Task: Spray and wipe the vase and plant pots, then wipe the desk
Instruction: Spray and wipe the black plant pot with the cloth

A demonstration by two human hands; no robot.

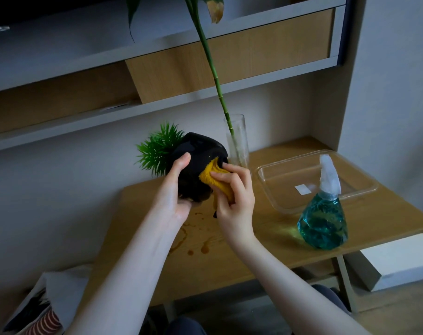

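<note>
The left hand [175,189] grips a black plant pot [196,163] from below and from its left side, thumb laid up the near face, and holds it in the air, tipped so that its spiky green plant [158,148] points up and away to the left. Against the pot's right side the right hand [232,192] presses a yellow cloth [214,176], fingers curled round the bunched fabric, a fold of it hanging below the palm. Under both hands lies the wooden desk [254,243], marked with brown spill stains [196,240] just beneath the wrists. Just beyond the right hand stands a clear glass vase [238,141] with a long green stem [215,76] leaning up out of it. Farther right of that hand sits a clear shallow tray [360,175], and nearer, to the right, a spray bottle [324,218] of blue-green liquid stands upright on the desk, well apart from both hands.
</note>
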